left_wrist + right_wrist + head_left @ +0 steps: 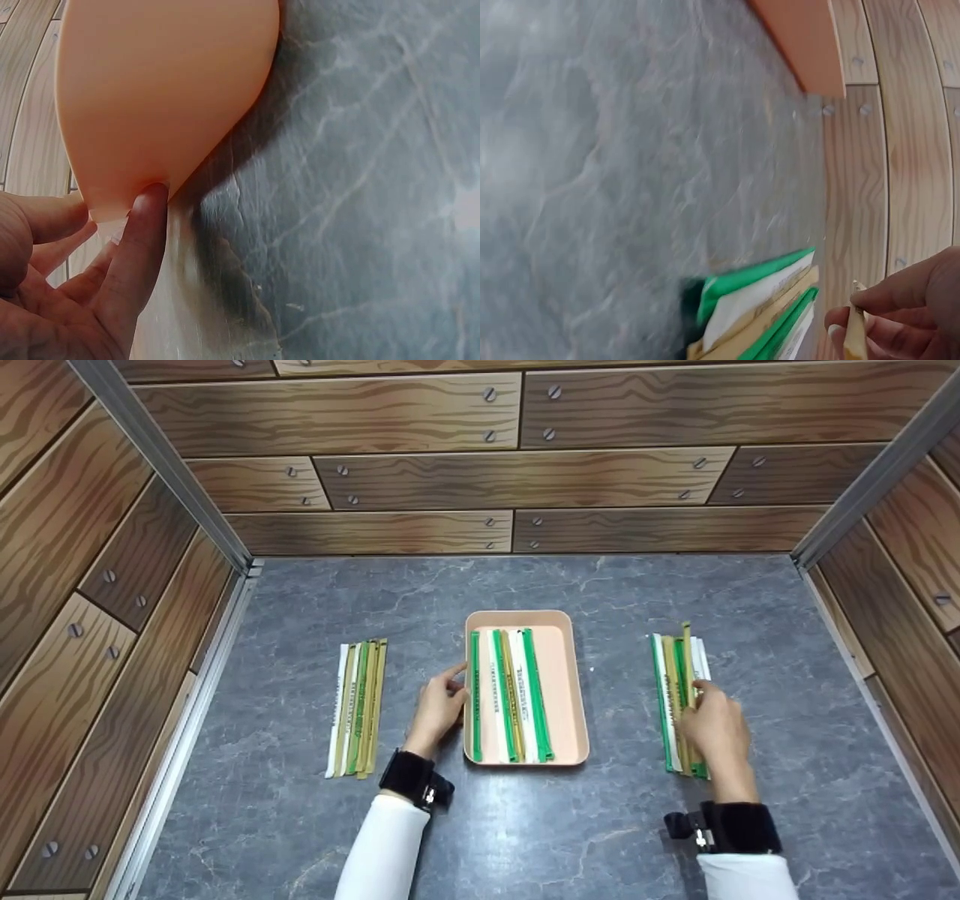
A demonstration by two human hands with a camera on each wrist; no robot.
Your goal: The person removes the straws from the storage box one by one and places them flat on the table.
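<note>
My left hand [436, 709] is at the left side of a peach tray [564, 697], pinching its rim between thumb and fingers; in the left wrist view a fingertip [154, 199] presses the tray's outer wall. Long, thin straws in green, white and gold paper sleeves lie lengthwise in the tray, among them a green one [476, 697] by the left wall. Over the right-hand pile of wrapped straws [670, 705], my right hand [716, 727] pinches one gold wrapped straw [856, 334] between thumb and fingers. Its far end sticks out beyond the pile.
Another pile of wrapped straws [356, 709], white, gold and green, lies left of the tray. All stand on a grey marbled tabletop [525, 825]. Wood-patterned panels [412, 484] wall in the back and both sides, with metal strips along the side edges.
</note>
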